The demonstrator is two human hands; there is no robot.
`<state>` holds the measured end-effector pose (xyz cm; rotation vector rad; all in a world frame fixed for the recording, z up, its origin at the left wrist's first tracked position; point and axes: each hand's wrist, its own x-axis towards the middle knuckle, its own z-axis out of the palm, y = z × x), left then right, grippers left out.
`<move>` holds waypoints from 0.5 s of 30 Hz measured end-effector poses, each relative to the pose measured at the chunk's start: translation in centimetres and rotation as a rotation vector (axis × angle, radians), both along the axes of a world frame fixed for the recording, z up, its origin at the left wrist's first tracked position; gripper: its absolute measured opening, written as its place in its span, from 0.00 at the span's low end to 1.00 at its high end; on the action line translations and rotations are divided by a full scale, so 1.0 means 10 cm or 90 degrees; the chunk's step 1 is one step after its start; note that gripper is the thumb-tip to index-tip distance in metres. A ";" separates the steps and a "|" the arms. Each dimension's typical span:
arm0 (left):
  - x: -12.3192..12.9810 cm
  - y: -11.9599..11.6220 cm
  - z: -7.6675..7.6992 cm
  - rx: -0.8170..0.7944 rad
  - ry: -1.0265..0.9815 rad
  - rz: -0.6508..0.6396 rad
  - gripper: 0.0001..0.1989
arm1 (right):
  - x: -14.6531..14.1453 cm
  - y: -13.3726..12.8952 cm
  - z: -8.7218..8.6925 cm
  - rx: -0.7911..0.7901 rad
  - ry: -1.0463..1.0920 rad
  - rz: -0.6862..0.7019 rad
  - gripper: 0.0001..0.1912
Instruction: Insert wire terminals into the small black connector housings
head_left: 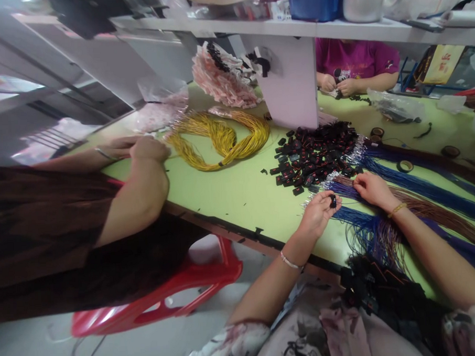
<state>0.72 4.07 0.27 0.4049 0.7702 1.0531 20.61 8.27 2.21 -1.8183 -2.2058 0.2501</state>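
Observation:
My left hand (316, 212) holds a small black plastic connector housing (333, 201) between its fingers, over the table's near edge. A thin wire seems to run rightward from the housing. My right hand (374, 189) is pinched at the bundle of brown wires (415, 204), just right of the silver terminals on the wire ends; which single strand it grips is hard to see. Below both hands lie blue wires (353, 217). Just beyond them spreads a heap of black connector housings (315, 153), some with orange marks.
Dark blue wire bundles (426, 183) and tape rolls (405, 166) lie to the right. Yellow wires (220, 139) sit at left, near a co-worker's arms (142, 166). Another person (358, 68) works opposite. A shelf (254, 27) spans above; a red stool (156, 297) stands below.

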 end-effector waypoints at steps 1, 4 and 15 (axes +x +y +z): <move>0.00 0.00 0.00 0.001 -0.003 -0.001 0.07 | -0.02 -0.01 -0.01 0.009 -0.020 -0.003 0.06; -0.02 -0.01 0.00 -0.001 -0.006 -0.008 0.07 | -0.06 -0.03 0.01 0.032 -0.077 0.006 0.06; -0.03 -0.01 -0.03 0.004 -0.011 -0.021 0.08 | -0.06 -0.01 0.08 0.020 -0.097 -0.036 0.08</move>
